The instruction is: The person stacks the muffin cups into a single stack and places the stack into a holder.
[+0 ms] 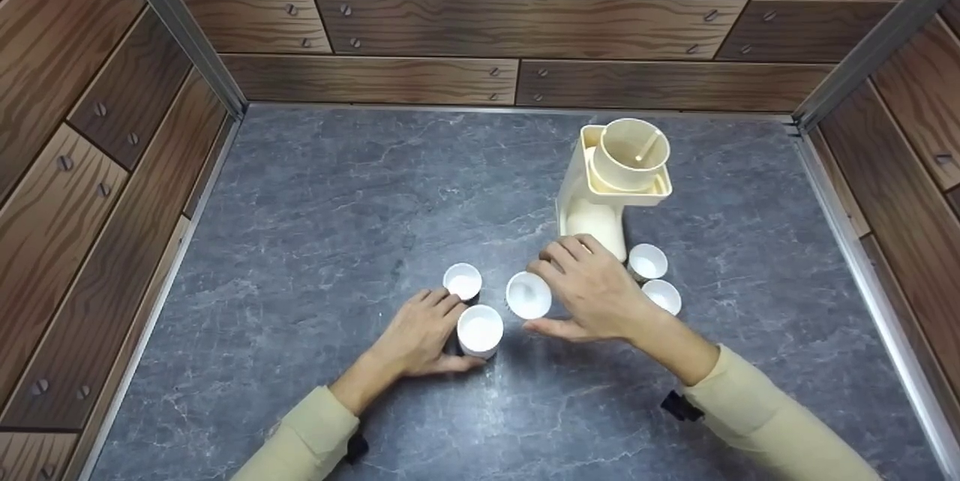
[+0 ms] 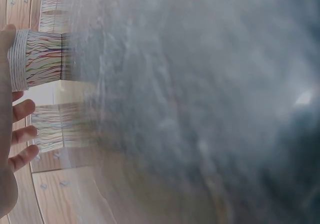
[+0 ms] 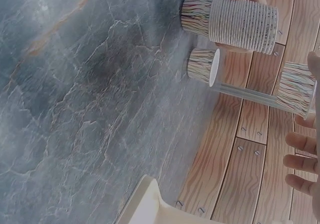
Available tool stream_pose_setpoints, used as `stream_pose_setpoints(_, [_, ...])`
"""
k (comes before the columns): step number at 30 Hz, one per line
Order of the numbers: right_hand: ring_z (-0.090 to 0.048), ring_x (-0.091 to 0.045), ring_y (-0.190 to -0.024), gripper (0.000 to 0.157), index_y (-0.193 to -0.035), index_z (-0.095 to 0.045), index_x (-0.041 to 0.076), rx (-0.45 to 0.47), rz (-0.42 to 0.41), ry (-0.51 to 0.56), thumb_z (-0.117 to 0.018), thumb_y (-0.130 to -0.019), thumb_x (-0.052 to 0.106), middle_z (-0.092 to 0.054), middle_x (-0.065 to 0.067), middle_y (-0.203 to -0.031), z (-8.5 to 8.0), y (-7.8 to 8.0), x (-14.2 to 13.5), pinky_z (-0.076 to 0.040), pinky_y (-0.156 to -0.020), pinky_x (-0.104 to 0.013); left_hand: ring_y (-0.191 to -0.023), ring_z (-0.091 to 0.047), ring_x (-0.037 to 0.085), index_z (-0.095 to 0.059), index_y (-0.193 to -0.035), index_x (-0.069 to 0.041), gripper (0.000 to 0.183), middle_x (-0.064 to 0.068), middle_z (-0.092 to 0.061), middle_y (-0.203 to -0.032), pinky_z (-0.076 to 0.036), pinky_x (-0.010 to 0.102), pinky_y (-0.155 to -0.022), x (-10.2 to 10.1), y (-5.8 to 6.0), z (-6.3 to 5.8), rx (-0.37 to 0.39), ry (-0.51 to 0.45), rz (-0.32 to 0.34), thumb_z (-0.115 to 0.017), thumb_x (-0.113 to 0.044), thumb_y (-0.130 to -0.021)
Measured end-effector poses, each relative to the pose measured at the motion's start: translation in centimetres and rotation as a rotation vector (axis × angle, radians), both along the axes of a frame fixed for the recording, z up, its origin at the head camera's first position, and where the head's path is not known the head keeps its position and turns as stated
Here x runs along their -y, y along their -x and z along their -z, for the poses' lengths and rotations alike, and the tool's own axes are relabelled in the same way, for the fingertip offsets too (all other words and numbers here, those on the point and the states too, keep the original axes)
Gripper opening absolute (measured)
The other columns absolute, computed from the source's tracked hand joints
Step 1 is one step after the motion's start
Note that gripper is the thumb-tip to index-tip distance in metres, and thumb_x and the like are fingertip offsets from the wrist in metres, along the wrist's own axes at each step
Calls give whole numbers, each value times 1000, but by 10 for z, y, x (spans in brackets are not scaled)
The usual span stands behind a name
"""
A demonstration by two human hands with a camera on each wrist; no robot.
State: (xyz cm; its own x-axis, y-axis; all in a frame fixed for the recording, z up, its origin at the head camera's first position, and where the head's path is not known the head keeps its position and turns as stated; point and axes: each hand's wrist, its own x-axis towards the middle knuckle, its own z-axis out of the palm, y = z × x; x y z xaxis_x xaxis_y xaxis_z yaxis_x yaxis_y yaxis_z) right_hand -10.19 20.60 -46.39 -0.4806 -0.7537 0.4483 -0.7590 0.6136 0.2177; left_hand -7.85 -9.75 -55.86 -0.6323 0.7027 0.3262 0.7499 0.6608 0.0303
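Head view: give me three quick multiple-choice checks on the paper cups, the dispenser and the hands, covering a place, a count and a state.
1. Where does the cream plastic dispenser stand?
A. Far right part of the grey stone-look tabletop
B. Near left corner
C. On the wooden wall

2. How many small white paper cups show in the head view?
A. Three
B. Five
C. Eight

3. What is the left hand doing?
A. Hanging off the table
B. Gripping the dispenser
C. Holding a cup

Answers: 1 A, it stands beyond the right hand, right of centre. 2 B, two by the left hand, one at the right hand, two right of it. 3 C, its thumb and fingers sit round the nearest cup.
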Motion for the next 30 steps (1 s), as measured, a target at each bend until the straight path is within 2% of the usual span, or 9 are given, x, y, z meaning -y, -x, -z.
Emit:
stream_pose_setpoints(8, [-61, -29, -94, 78, -111, -66, 13, -10, -21, 28, -61, -79, 84, -64, -7, -101, 0, -1, 6, -51, -86, -43, -113, -66, 20, -68, -122, -16, 78, 0, -73, -118, -56, 35, -91, 0, 1, 0, -4, 12, 3, -68, -82, -80])
stream_pose_setpoints(12, [-61, -27, -94, 77, -111, -67, 14, -5, -29, 28, -56, -83, 85, -65, -6, -102, -1, -2, 10, -51, -85, -42, -112, -66, 20, -68, -123, -17, 78, 0, -73, -118, -56, 35, -91, 0, 1, 0, -4, 11, 4, -69, -81, -80])
stream_pose_setpoints(19, [-61, -26, -94, 77, -112, -67, 15, 9, -55, 46, -57, -82, 85, -65, -5, -103, -1, -6, 18, -51, -84, -41, -110, -66, 19, -69, -120, -16, 78, -1, -73, -116, -55, 35, -88, -1, 0, 0, -35, -5, 4, -72, -80, -77])
stream_pose_setpoints(24, [-61, -26, -94, 76, -111, -67, 15, 7, -78, 57, -51, -86, 85, -65, -5, -103, 3, -7, 23, -52, -83, -40, -108, -66, 19, -68, -119, -16, 78, 0, -73, -115, -55, 34, -86, -1, 0, 1, -40, -12, 3, -73, -81, -76])
stream_pose_setpoints(30, [-62, -24, -94, 75, -112, -67, 15, 37, -81, 47, -56, -84, 83, -66, -5, -104, 9, -11, 29, -52, -84, -39, -110, -66, 19, -68, -118, -16, 77, 0, -73, -115, -55, 34, -87, -1, 1, 1, -45, -12, 9, -72, -81, -78])
